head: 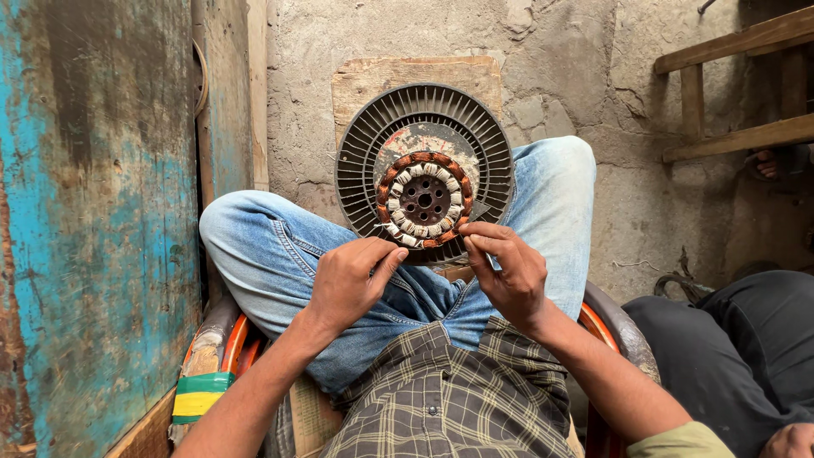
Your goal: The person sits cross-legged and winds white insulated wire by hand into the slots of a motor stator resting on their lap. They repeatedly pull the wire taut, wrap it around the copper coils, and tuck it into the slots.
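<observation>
Both grips are narrow pinches at the lower edge of the wound stator (425, 200), which sits in a ribbed fan housing (356, 161) propped between the knees: left hand (349, 280) and right hand (509, 270) seemingly on thin wire, too fine to confirm. Judged step: dressing the copper coils; the next move calls for fine fingertip control. Forearms converge from below, wrists bent inward.

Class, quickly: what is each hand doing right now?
Left hand: fingers pinched together at the lower rim of the fan motor stator; anything held cannot be told.
Right hand: fingers pinched at that rim; cannot tell.
</observation>
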